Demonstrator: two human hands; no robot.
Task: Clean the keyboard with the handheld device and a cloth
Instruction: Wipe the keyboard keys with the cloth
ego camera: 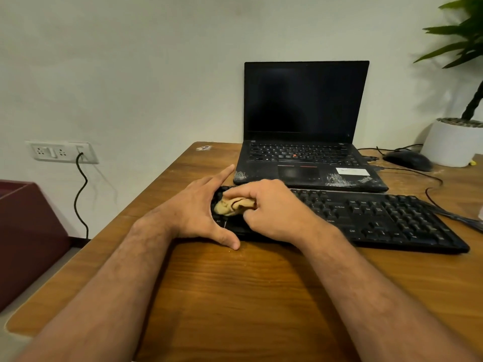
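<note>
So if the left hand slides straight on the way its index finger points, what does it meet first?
Probably the laptop: the left hand has its index finger aimed at the near left corner, bare table between. It might just pass left of it.

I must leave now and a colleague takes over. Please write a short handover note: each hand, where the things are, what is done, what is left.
Right hand: grips the cloth, bunched, on the left end of the keyboard.
Left hand: open, braced against the keyboard's left edge.
Keyboard lies on the desk in front of the laptop.
Handheld device: not in view.
Done: cannot tell.
Left: wiping is only at the left end; the rest lies to the right.
</note>
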